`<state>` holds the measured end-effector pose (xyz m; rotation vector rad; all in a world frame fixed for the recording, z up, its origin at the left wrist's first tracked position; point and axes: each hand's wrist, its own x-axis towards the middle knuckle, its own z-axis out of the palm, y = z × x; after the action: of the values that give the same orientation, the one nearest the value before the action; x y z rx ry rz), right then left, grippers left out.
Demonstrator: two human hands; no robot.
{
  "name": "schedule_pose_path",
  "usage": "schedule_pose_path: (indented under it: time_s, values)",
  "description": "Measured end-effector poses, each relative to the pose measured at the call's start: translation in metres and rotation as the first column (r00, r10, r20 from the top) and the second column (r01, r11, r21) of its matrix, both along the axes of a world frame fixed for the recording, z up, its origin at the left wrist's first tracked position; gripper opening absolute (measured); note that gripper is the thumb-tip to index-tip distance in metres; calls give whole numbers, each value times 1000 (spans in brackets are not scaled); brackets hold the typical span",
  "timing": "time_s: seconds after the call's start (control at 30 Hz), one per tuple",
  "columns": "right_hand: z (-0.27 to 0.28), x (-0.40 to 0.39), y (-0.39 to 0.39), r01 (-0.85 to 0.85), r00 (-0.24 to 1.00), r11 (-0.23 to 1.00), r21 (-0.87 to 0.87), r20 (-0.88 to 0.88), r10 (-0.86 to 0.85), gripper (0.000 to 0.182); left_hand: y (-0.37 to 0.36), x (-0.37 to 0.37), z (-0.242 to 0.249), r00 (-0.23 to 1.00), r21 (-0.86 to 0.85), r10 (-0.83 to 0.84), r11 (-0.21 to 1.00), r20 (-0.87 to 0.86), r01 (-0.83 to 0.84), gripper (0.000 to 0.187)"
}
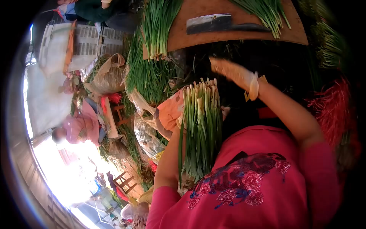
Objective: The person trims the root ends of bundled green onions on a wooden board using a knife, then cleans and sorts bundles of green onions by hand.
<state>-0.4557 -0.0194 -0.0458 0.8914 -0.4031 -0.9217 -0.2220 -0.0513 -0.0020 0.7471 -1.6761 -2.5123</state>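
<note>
A bunch of garlic chives [202,126] stands in front of my chest, pale cut ends up and green leaves hanging down. My left hand [179,123] is wrapped round it from the left, mostly hidden behind the stems. My right hand [232,73] is raised to the right of the cut ends, apart from them and blurred by motion. Its fingers look stretched out and held together, with nothing visible in them. A pale band [254,87] circles that wrist. Past the hands, a broad knife [209,23] with a dark handle lies on a brown board [244,36].
More chives lie on the board's left end [162,26] and right end [263,15]. A loose heap of chives [146,76] and plastic bags [108,74] are on the left. Red strings [331,110] hang at right. Another person [82,128] sits farther left, near a white crate [87,42].
</note>
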Motion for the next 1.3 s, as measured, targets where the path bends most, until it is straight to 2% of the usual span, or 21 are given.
schedule_pose_path:
  time_s: [0.03, 0.07, 0.1, 0.17, 0.2, 0.27, 0.33, 0.4, 0.47, 0.53, 0.63, 0.7, 0.77, 0.83, 0.87, 0.9, 1.0, 1.07, 1.1, 1.13, 1.3]
  values:
    - [1, 16, 25, -118, 628, 955, -273, -765, -141, 73, 0, 2, 0, 1000, -22, -2, 1000, -8, 1, 64]
    - [4, 32, 33, -226, 253, 884, -410, -901, -353, 66, -3, 2, -2, 1000, -35, 4, 999, -21, -5, 64]
    - [7, 47, 41, -354, -183, 836, -418, -846, -501, 58, -7, 4, -4, 999, -59, 25, 998, -27, -27, 63]
    - [-3, 70, 24, -88, 135, 862, -499, -864, -486, 69, -15, 17, -5, 994, -139, 105, 984, -40, -110, 63]
    - [0, 76, 21, -109, 97, 878, -467, -884, -458, 73, -20, 23, -3, 985, -143, 163, 975, -52, -169, 62]
    - [10, 81, 14, -155, 9, 902, -403, -914, -406, 82, -29, 37, 9, 955, 144, 293, 948, -44, -284, 62]
    - [11, 99, 7, -126, -145, 922, -365, -913, -381, 83, -38, 32, 33, 917, 427, 396, 823, 42, -375, 62]
    - [20, 118, 1, -64, -225, 930, -362, -903, -367, 80, -43, 29, 40, 892, 149, 389, 892, 229, -427, 69]
    - [27, 124, -9, -141, -215, 887, -439, -861, -460, 77, -39, 27, 51, 886, -190, 354, 932, 300, -308, 70]
    - [35, 118, -8, -268, -241, 885, -382, -863, -445, 70, -37, 21, 52, 917, -301, 303, 928, 260, -221, 69]
    - [28, 107, -10, -346, -825, 873, -344, -333, -458, 70, -42, 15, 43, 926, -15, 315, 948, 205, -319, 67]
    - [24, 115, -9, -157, -600, 902, -403, -687, -411, 60, -33, 8, 66, 916, 197, 325, 907, 236, -372, 64]
    - [24, 125, -12, 57, -154, 928, -368, -922, -356, 55, -38, 10, 62, 906, 145, 291, 927, 307, -347, 55]
    - [23, 125, -15, -45, -49, 917, -397, -916, -399, 56, -42, 13, 60, 873, 123, 245, 938, 422, -323, 50]
    - [25, 123, -14, -89, 10, 893, -441, -897, -442, 56, -41, 6, 66, 867, 145, 249, 929, 431, -340, 29]
    - [26, 120, -15, -126, 70, 865, -486, -874, -481, 55, -41, 7, 63, 866, 113, 266, 933, 424, -342, 30]
    - [17, 111, -24, -405, -527, 688, -603, -461, -714, 55, -40, 6, 63, 877, 116, 306, 921, 371, -371, 34]
    - [21, 109, -24, -589, -728, 674, -445, -69, -682, 59, -37, 8, 75, 892, 256, 322, 876, 318, -408, 37]
    - [35, 104, -24, -650, -751, 680, -338, 149, -643, 62, -37, 12, 76, 886, 235, 340, 877, 315, -420, 38]
    - [50, 98, -24, -717, -696, 675, -176, 117, -709, 70, -38, 17, 76, 880, 213, 359, 876, 310, -433, 40]
    - [43, 112, -55, -789, -613, 598, -143, 264, -745, 44, -41, 39, 62, 859, 137, 430, 868, 278, -478, 51]
